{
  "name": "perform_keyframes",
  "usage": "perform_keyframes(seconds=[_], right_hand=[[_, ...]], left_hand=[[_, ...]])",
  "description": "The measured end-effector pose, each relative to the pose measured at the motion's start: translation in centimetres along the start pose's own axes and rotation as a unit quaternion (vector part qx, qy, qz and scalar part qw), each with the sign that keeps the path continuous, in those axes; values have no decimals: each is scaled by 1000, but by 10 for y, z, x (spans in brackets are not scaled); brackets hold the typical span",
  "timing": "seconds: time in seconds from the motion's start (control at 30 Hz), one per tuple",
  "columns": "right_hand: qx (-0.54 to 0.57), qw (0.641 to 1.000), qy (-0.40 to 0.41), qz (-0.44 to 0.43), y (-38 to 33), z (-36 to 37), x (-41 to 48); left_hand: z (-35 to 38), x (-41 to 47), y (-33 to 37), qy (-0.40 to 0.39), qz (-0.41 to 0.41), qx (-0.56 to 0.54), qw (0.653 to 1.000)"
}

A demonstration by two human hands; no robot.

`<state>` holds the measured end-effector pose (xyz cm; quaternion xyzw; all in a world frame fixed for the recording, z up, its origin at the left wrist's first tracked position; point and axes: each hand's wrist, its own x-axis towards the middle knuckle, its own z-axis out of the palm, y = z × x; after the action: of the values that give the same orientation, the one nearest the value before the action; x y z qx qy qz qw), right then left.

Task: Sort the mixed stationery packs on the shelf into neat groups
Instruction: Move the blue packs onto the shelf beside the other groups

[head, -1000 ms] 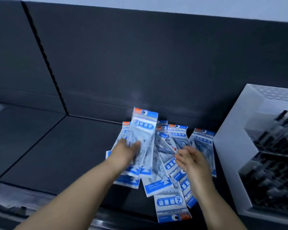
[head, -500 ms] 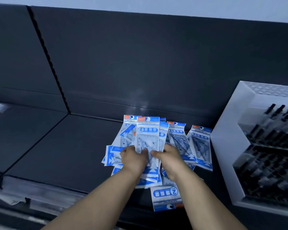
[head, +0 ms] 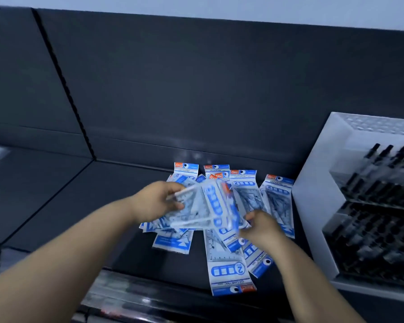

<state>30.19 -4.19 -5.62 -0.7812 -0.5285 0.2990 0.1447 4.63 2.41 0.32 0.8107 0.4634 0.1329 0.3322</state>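
- left hand (head: 159,201): I see fingers clamped on blurred stationery packs (head: 210,206)
- right hand (head: 261,227): fingers pinching the same bundle
- loose packs (head: 229,269): overlapping on shelf (head: 79,194), partly hidden

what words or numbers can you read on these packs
"GEOMETRIC": upside down on the near pack, upright on the rightmost pack.
"2": large numeral, also upside down, on the near pack.
Orange brand tags and small print: too blurred to read.
Held packs: motion-blurred, unreadable.
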Motion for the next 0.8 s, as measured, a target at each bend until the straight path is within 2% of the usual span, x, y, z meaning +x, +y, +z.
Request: perform_keyframes(seconds=[0.07, 0.13, 0.23, 0.3, 0.37, 0.4, 0.47, 0.5, 0.57, 0.63, 0.8], right_hand=[[44, 998, 32, -23, 2, -9, 1], [93, 991, 67, -73, -1, -17, -1], [167, 972, 30, -159, -13, -22, -17], [222, 958, -16, -182, -13, -18, -27], [292, 938, -21, -188, -7, -14, -34], [333, 924, -22, -188, -4, -12, -38], [386, 902, -32, -191, 2, -7, -40], [365, 911, -21, -192, 2, -4, -41], [277, 939, 59, -194, -3, 2, -41], [226, 942, 134, -209, -10, 5, -42], [265, 948, 88, -155, -15, 7, -36]], left_hand=[[-3, 2, 6, -75, 31, 96, 992], [6, 6, 12, -96, 86, 188, 974], [29, 14, 12, -8, 203, 289, 936], [39, 15, 14, 30, 250, 318, 914], [44, 18, 15, 63, 275, 360, 889], [45, 18, 16, 88, 277, 386, 876], [48, 14, 25, 69, 227, 406, 882], [52, 13, 26, 56, 203, 398, 893], [59, 10, 30, 32, 158, 376, 913], [62, 11, 36, 23, 130, 349, 928], [48, 12, 37, 1, 99, 392, 915]])
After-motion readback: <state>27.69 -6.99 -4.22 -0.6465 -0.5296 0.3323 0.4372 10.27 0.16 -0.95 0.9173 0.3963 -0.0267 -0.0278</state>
